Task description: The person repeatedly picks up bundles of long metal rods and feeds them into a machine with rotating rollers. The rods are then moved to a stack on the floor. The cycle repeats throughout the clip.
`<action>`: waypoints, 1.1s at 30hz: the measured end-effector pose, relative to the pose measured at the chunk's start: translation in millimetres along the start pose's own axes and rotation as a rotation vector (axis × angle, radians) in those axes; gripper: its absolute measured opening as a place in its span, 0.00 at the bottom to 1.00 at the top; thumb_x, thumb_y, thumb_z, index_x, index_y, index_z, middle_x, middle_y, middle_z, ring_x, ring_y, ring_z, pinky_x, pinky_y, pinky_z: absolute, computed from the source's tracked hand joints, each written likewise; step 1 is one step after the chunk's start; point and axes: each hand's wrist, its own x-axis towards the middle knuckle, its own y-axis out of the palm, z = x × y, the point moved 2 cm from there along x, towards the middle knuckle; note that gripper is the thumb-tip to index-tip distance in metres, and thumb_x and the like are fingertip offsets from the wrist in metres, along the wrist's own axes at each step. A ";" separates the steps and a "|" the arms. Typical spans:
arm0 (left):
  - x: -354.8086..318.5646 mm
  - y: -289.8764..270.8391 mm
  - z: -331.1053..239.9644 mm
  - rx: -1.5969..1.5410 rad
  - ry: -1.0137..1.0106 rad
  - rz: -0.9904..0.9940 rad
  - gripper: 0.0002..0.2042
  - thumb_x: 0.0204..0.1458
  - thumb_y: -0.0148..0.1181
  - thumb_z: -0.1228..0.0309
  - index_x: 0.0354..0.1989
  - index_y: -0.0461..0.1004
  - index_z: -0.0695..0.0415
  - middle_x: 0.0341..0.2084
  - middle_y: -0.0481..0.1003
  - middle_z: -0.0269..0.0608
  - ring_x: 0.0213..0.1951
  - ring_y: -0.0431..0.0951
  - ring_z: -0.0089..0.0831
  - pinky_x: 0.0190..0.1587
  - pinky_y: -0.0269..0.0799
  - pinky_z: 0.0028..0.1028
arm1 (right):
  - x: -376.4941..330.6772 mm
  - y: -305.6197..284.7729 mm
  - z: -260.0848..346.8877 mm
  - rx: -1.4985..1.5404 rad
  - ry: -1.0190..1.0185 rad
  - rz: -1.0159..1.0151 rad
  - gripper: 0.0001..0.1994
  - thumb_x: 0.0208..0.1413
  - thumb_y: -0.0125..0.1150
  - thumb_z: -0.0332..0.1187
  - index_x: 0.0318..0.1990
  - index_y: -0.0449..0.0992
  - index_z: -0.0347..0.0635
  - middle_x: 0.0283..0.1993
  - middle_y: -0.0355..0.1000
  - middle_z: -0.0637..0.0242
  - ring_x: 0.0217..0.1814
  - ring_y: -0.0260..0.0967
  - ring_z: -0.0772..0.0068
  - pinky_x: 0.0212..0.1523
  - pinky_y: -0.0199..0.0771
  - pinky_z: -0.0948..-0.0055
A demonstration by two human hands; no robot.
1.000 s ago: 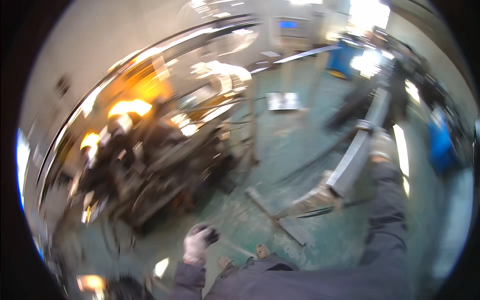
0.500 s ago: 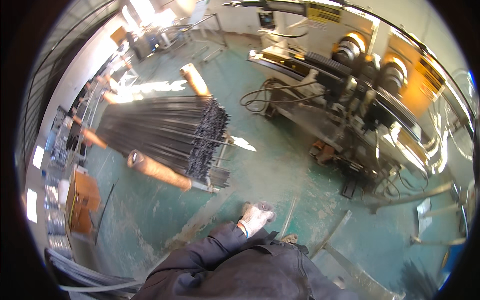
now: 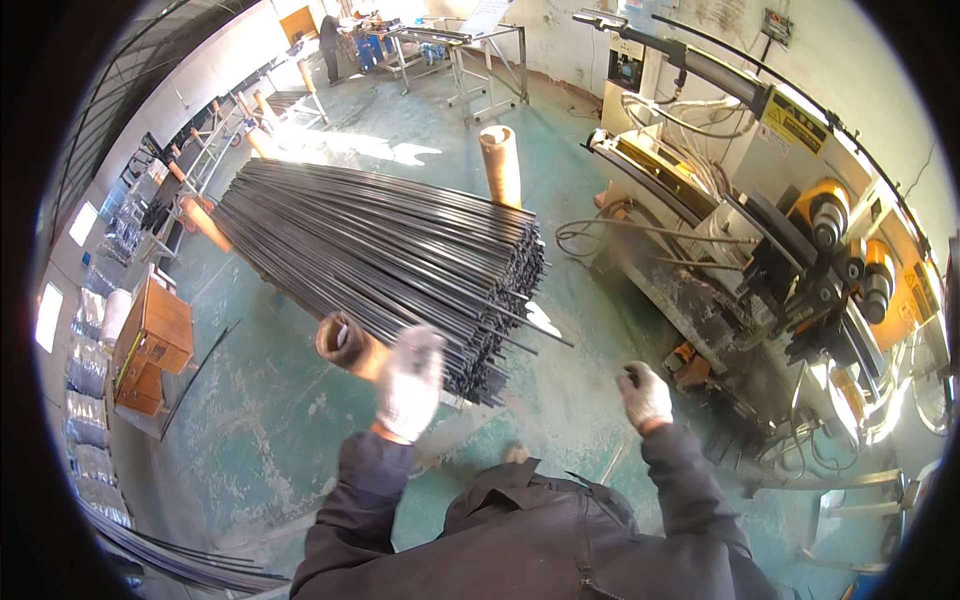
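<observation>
Both forearms extend forward from the torso in dark sleeves (image 3: 685, 475), elbows bent, hands well apart. The left hand (image 3: 411, 385), white-gloved and blurred, is raised with its wrist below the fingers — whether it is open or closed cannot be told. It overlaps a brown tube (image 3: 342, 345) in view; contact is unclear. Just ahead of it, black rods (image 3: 375, 240) lie in a large bundle, their uneven ends fanning toward the space between the hands. The right hand (image 3: 646, 397), also gloved, has bent fingers turned inward; how far they close cannot be told. Beyond it, to the right, stands a machine (image 3: 655, 290) with hoses.
</observation>
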 end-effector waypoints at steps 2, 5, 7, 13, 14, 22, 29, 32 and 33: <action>49.2 -44.5 24.5 -0.102 0.008 -0.144 0.12 0.68 0.69 0.83 0.56 0.83 0.59 0.45 0.86 0.37 0.49 0.87 0.27 0.54 0.84 0.28 | 45.5 49.4 35.9 -0.203 0.003 0.071 0.28 0.67 0.73 0.45 0.69 0.81 0.40 0.64 0.85 0.42 0.68 0.82 0.38 0.71 0.80 0.50; 90.1 -103.5 52.2 0.167 0.079 -0.239 0.09 0.65 0.66 0.84 0.52 0.82 0.63 0.49 0.86 0.44 0.51 0.87 0.34 0.58 0.83 0.33 | 95.0 115.0 72.0 -0.383 -0.026 0.198 0.22 0.68 0.71 0.42 0.64 0.84 0.43 0.59 0.86 0.42 0.65 0.83 0.35 0.68 0.82 0.47; 97.9 -117.5 69.9 0.247 -0.043 -0.281 0.08 0.65 0.64 0.83 0.51 0.82 0.65 0.50 0.86 0.47 0.51 0.88 0.39 0.60 0.82 0.35 | 124.2 148.9 91.2 -0.551 -0.136 0.371 0.12 0.68 0.67 0.38 0.53 0.87 0.45 0.51 0.87 0.44 0.57 0.85 0.34 0.60 0.85 0.44; 94.9 -101.9 85.4 0.447 -0.138 -0.222 0.08 0.63 0.68 0.77 0.48 0.86 0.60 0.40 0.88 0.52 0.44 0.90 0.50 0.52 0.85 0.39 | 179.2 192.2 153.6 -0.519 -0.487 0.233 0.18 0.65 0.74 0.47 0.55 0.87 0.48 0.58 0.85 0.56 0.65 0.79 0.44 0.63 0.80 0.46; 97.4 -97.8 82.6 0.512 -0.135 -0.210 0.08 0.63 0.69 0.77 0.48 0.86 0.60 0.39 0.88 0.51 0.43 0.90 0.50 0.51 0.85 0.39 | 197.6 198.7 169.2 -0.483 -0.532 0.173 0.21 0.64 0.75 0.47 0.58 0.86 0.47 0.60 0.84 0.56 0.66 0.78 0.44 0.65 0.79 0.46; 128.2 -83.6 61.8 0.673 -0.308 -0.195 0.07 0.56 0.67 0.78 0.42 0.83 0.57 0.34 0.85 0.52 0.37 0.87 0.54 0.43 0.83 0.45 | 342.1 269.8 262.8 -0.801 -0.392 0.223 0.44 0.58 0.81 0.63 0.68 0.74 0.37 0.70 0.75 0.45 0.72 0.72 0.47 0.72 0.73 0.48; 133.8 -81.1 66.7 0.725 -0.484 -0.166 0.10 0.53 0.67 0.77 0.44 0.85 0.62 0.37 0.87 0.54 0.40 0.89 0.54 0.47 0.85 0.46 | 374.1 281.2 260.6 -0.735 -0.453 0.546 0.37 0.59 0.81 0.60 0.58 0.80 0.35 0.59 0.82 0.41 0.61 0.85 0.38 0.60 0.87 0.45; 135.3 -81.5 67.1 0.742 -0.533 -0.146 0.11 0.55 0.67 0.78 0.46 0.85 0.64 0.39 0.87 0.54 0.41 0.90 0.50 0.48 0.86 0.41 | 386.1 278.5 266.2 -0.661 -0.472 0.688 0.29 0.60 0.81 0.54 0.53 0.86 0.36 0.53 0.87 0.43 0.59 0.87 0.41 0.62 0.87 0.48; 135.8 -81.3 67.1 0.745 -0.538 -0.140 0.11 0.55 0.67 0.78 0.46 0.85 0.64 0.39 0.87 0.54 0.41 0.90 0.50 0.48 0.86 0.41 | 389.7 277.3 269.7 -0.673 -0.454 0.737 0.27 0.60 0.82 0.53 0.52 0.87 0.36 0.53 0.88 0.43 0.59 0.87 0.41 0.62 0.87 0.48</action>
